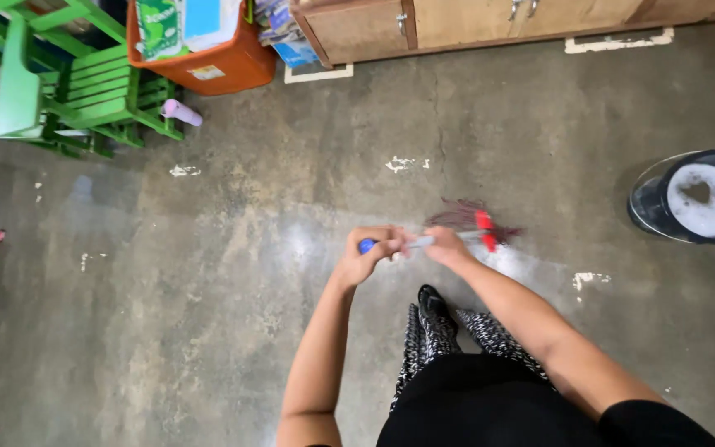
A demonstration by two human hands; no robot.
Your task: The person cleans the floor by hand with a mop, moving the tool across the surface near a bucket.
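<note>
I hold a mop by its silver handle [420, 242], which has a blue end cap. My left hand [367, 252] is closed around the blue top end. My right hand [445, 246] grips the shaft a little lower. The mop head [467, 217], dark reddish strands on a red clamp, lies on the wet grey concrete floor [233, 273] just beyond my hands. My foot in a dark shoe [433, 301] stands right below the handle.
A dark bucket [693, 199] of foamy water stands at the right edge. Green wooden chairs [68, 83] and an orange bin [208, 50] sit at the far left, with a small lilac bottle [182, 112] on the floor. Wooden cabinets [473, 21] line the far wall.
</note>
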